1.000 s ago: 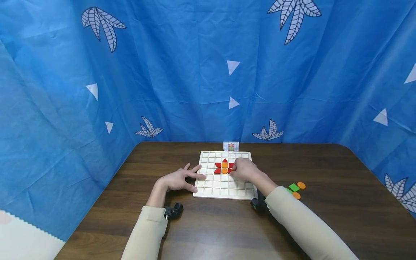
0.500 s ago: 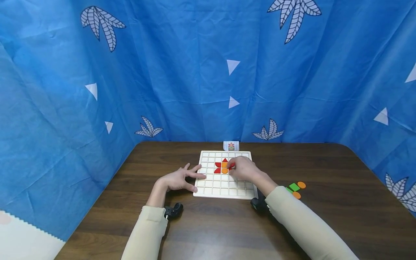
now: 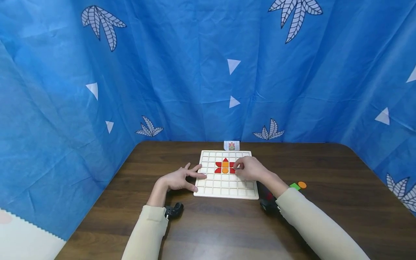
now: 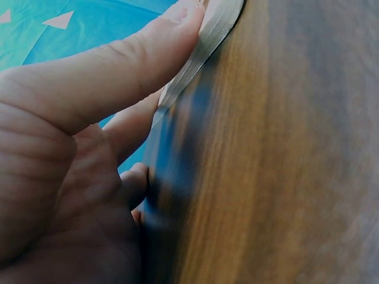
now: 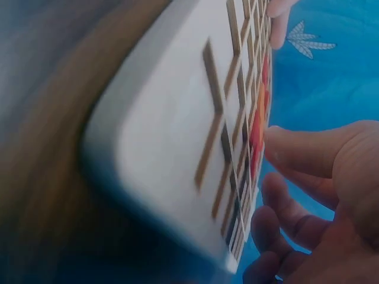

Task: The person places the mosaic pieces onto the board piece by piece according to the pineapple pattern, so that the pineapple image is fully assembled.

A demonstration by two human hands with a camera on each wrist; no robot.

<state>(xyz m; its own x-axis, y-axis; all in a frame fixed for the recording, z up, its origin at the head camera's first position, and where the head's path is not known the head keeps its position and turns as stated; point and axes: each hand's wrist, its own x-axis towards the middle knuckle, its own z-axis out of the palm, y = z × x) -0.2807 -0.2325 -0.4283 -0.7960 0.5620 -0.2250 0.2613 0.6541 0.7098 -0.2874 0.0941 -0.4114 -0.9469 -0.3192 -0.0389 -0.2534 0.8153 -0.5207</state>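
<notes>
A white gridded board (image 3: 224,186) lies on the table, bearing a flat figure of red and orange pieces. A red triangle (image 3: 225,160) tops an orange square (image 3: 225,164) and an orange disc (image 3: 225,170), with red curved pieces (image 3: 218,168) on both sides. My left hand (image 3: 178,179) rests spread at the board's left edge, thumb at the near corner. Over the board's right half, my right hand (image 3: 250,169) has loosely bent fingers beside the right-hand red pieces (image 3: 232,170). In the right wrist view its thumb (image 5: 296,148) is near the red pieces; nothing shows between the fingers.
A small pattern card (image 3: 232,146) stands behind the board. On the table to the right lie a green piece (image 3: 295,186) and an orange disc (image 3: 302,185), partly behind my right sleeve (image 3: 312,216). A blue curtain (image 3: 208,72) closes off the back.
My right hand has drawn slightly right, uncovering more of the red pieces on that side. The sleeve now covers some loose pieces. My left hand stays put.
</notes>
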